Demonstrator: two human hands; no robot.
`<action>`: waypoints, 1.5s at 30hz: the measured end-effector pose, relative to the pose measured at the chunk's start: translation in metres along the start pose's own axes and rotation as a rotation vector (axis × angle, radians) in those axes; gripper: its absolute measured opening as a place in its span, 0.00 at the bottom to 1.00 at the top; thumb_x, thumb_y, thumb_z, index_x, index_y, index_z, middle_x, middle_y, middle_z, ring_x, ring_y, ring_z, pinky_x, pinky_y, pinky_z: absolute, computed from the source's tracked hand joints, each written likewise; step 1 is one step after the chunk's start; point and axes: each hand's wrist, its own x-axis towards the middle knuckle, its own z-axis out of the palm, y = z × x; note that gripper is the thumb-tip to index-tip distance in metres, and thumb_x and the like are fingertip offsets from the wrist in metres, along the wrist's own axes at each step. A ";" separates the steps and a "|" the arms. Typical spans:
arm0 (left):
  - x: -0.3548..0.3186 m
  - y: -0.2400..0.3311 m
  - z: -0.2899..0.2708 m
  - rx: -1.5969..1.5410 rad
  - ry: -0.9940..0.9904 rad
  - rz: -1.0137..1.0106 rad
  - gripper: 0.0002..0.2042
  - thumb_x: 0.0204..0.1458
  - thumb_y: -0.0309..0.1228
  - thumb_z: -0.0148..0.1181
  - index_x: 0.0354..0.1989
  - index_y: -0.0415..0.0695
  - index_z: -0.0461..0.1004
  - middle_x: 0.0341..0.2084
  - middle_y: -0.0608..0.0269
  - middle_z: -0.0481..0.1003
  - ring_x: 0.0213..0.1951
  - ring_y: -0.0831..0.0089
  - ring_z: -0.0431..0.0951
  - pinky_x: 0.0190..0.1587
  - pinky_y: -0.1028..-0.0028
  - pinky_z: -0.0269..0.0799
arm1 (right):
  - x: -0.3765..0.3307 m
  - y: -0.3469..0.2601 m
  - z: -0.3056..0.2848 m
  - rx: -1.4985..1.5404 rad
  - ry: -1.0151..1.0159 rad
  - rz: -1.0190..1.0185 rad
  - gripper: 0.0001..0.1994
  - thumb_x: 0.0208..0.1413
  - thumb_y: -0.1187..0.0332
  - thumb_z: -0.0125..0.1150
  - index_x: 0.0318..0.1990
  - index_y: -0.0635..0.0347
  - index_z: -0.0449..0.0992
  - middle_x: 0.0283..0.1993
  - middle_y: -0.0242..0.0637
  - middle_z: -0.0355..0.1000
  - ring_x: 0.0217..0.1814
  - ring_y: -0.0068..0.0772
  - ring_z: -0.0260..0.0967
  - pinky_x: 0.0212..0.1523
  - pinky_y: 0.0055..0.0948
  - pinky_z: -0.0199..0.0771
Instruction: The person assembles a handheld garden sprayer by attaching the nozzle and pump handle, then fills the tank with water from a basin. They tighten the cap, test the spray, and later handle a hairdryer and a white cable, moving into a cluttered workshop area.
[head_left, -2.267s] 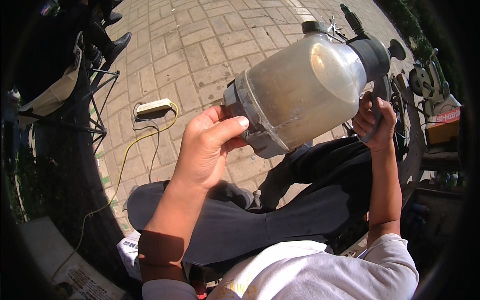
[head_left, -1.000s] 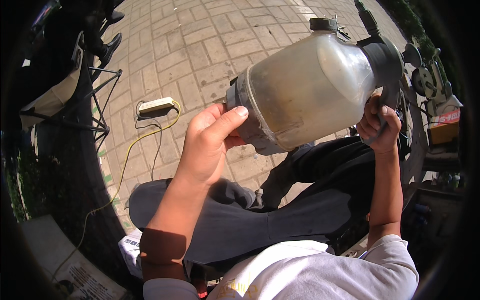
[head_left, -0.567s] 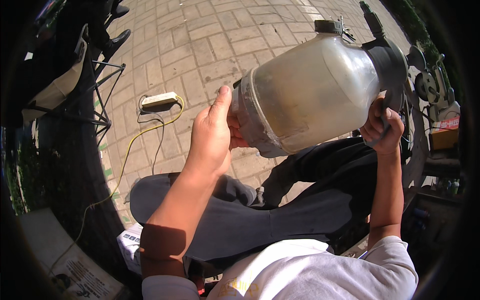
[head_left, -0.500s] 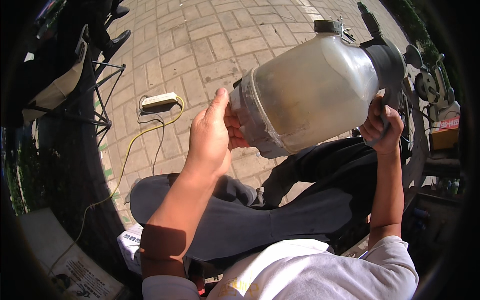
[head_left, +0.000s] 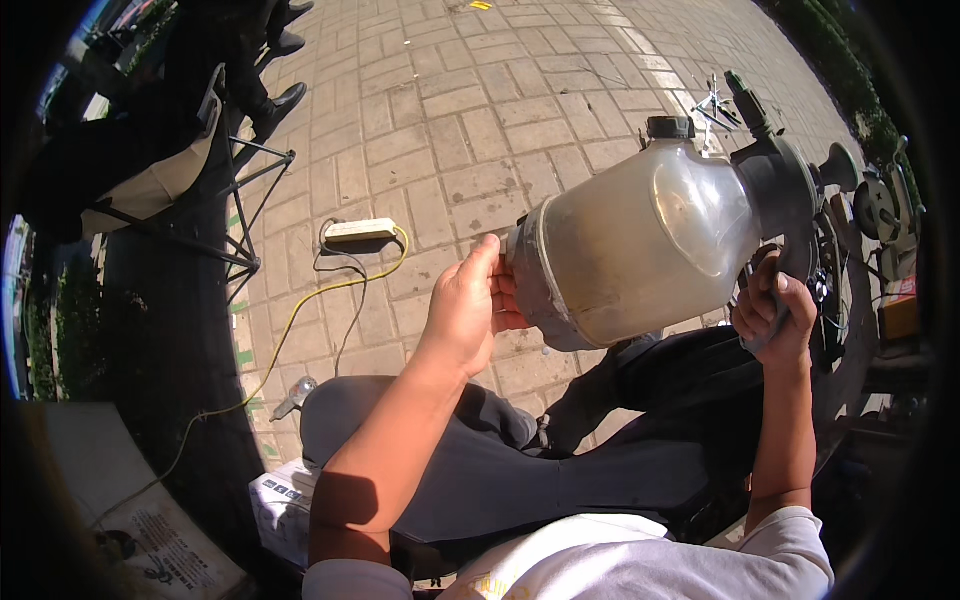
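Observation:
A large pump sprayer (head_left: pixel 640 240) with a cloudy, translucent tank lies tilted on its side above my lap. Murky brownish staining shows through its wall. Its grey base (head_left: pixel 545 290) points left, where my left hand (head_left: pixel 468 310) holds the edge, thumb on the near side and fingers partly hidden behind. At the other end, my right hand (head_left: pixel 775 310) is wrapped round the dark handle (head_left: pixel 797 265). A black screw cap (head_left: pixel 670 128) stands on the tank's upper side, and a black nozzle (head_left: pixel 750 105) sticks up from the head.
On the paving lies a white power strip (head_left: pixel 360 230) with a yellow cable (head_left: pixel 300 312). A folding chair (head_left: pixel 160 185) with a seated person in dark clothes is at the left. Scattered small tools (head_left: pixel 715 105) lie beyond the sprayer; machine parts (head_left: pixel 880 210) crowd the right edge.
The whole scene, sprayer and hands included, sits lower and further right in the picture. Both hands keep their hold, and the sprayer's tilt looks much the same.

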 end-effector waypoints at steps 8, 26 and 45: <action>0.030 -0.024 -0.030 0.549 0.266 0.324 0.30 0.62 0.47 0.49 0.60 0.31 0.61 0.61 0.41 0.62 0.64 0.55 0.61 0.65 0.67 0.53 | 0.025 0.037 0.058 -0.386 0.238 0.211 0.09 0.44 0.72 0.66 0.26 0.64 0.69 0.16 0.29 0.62 0.15 0.20 0.58 0.16 0.21 0.57; -0.138 0.076 -0.052 0.615 0.574 0.033 0.16 0.59 0.39 0.56 0.47 0.40 0.76 0.37 0.53 0.79 0.40 0.67 0.79 0.44 0.71 0.72 | 0.164 -0.038 0.064 -1.242 -0.077 0.375 0.19 0.39 0.63 0.64 0.36 0.70 0.75 0.16 0.41 0.67 0.16 0.29 0.64 0.21 0.32 0.64; -0.566 -0.144 0.279 -0.879 0.953 -0.940 0.23 0.58 0.49 0.51 0.54 0.46 0.66 0.50 0.55 0.73 0.51 0.58 0.74 0.50 0.56 0.69 | 0.248 -0.156 0.181 -1.901 -0.624 0.545 0.14 0.39 0.66 0.63 0.36 0.61 0.79 0.34 0.54 0.76 0.42 0.53 0.75 0.42 0.45 0.74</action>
